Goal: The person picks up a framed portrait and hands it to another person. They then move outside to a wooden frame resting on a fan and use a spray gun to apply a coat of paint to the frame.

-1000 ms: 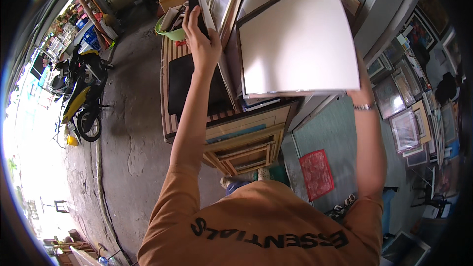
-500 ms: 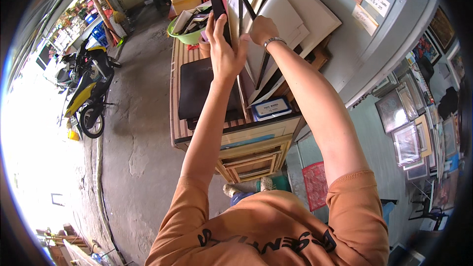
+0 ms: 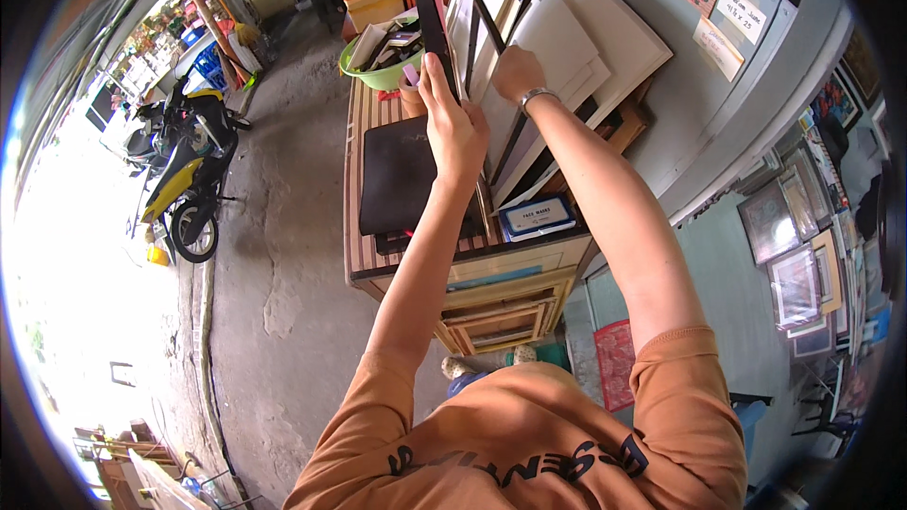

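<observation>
Potentially, the black frame [image 3: 487,23], gripped in the right hand [image 3: 520,74] over the desk [image 3: 376,106], topples adjacent white boards [image 3: 557,38] by snagging, the uncurled left hand [image 3: 455,132] bracing a dark panel [image 3: 430,14].

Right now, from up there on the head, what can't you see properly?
In the head view:
- Right hand: its fingertips, hidden by the hand itself, closed on the black frame.
- Left hand: its palm, hidden by the hand's back.
- Green bowl: its inside bottom, covered by piled pieces.
- Bright patch at left: details washed out by glare.
</observation>
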Tool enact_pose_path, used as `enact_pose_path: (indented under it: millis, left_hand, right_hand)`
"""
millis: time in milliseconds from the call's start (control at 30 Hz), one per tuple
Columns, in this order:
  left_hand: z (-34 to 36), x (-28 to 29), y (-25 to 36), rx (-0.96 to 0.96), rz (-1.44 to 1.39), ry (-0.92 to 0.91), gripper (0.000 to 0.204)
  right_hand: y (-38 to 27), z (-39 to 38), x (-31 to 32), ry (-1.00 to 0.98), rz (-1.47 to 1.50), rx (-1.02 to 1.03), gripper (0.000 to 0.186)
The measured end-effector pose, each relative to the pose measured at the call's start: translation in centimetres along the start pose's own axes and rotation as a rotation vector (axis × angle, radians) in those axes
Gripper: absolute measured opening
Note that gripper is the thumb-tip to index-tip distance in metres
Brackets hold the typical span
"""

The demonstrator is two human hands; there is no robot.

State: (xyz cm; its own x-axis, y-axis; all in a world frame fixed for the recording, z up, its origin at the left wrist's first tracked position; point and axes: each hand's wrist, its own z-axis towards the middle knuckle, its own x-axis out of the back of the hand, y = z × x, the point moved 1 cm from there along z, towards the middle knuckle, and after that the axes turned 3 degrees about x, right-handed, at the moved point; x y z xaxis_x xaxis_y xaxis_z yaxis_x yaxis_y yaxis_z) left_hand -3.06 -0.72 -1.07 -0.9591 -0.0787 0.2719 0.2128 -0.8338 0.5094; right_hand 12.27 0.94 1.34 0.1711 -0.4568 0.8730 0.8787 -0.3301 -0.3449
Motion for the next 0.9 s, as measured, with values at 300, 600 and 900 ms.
enact_pose_path:
  millis: [300,600,900]
  left_hand:
    - [-0.1,-0.4,0.5,-0.021,0.024,0.031,0.088]
    - [-0.7,-0.9,0.2,0.025,0.042,0.011,0.088]
    - [-3.6,-2.6,-0.6,0.101,-0.017,0.186,0.084]
  right_hand:
    - [2.2,-0.4,-7.8,-0.008,0.0,-0.047,0.02]
    - [3.1,2.0,2.5,0.082,-0.017,0.042,0.024]
    - [4.9,-7.0,21.3,0.12,0.391,0.002,0.014]
